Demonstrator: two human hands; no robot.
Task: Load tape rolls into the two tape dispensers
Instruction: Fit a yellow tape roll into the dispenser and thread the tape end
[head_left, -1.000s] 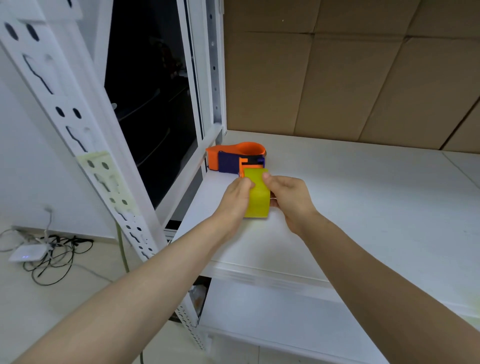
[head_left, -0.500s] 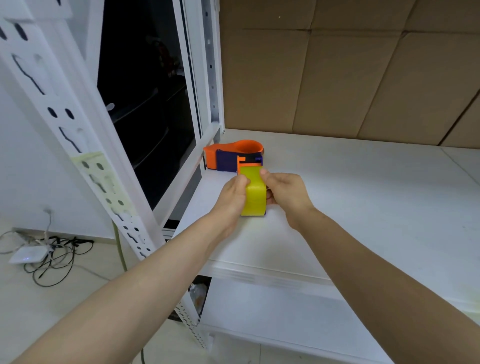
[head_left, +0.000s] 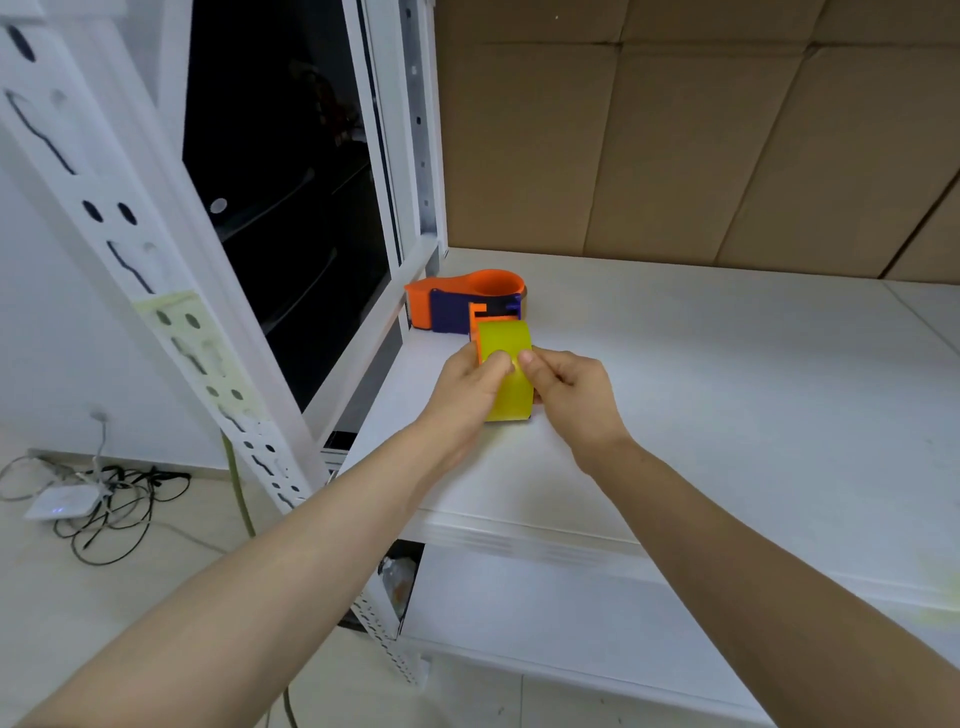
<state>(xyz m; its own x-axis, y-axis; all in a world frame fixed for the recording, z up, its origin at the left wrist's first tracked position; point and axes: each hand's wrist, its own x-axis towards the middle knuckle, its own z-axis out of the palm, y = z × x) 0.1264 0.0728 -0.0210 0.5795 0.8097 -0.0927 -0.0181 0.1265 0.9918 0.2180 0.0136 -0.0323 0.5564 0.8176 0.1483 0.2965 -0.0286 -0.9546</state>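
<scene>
A yellow tape roll (head_left: 506, 343) stands on edge on the white shelf (head_left: 727, 395), seated in an orange dispenser whose edge (head_left: 474, 332) shows at the roll's left side. My left hand (head_left: 470, 387) grips the roll and dispenser from the left, thumb on the roll's face. My right hand (head_left: 566, 389) holds the roll from the right, fingertips meeting the left thumb on the tape. A second dispenser (head_left: 467, 301), orange and purple, lies just behind, untouched, with a tape roll's edge showing at its right.
A cardboard wall (head_left: 701, 135) backs the shelf. A white perforated rack post (head_left: 130, 249) and a window frame (head_left: 415, 156) stand to the left. On the floor lie a white router and tangled cables (head_left: 88, 499). A lower shelf (head_left: 571, 613) sits below.
Both hands' fingertips have moved onto the front face of the yellow roll and now meet there. The roll and dispenser have stayed in about the same spot.
</scene>
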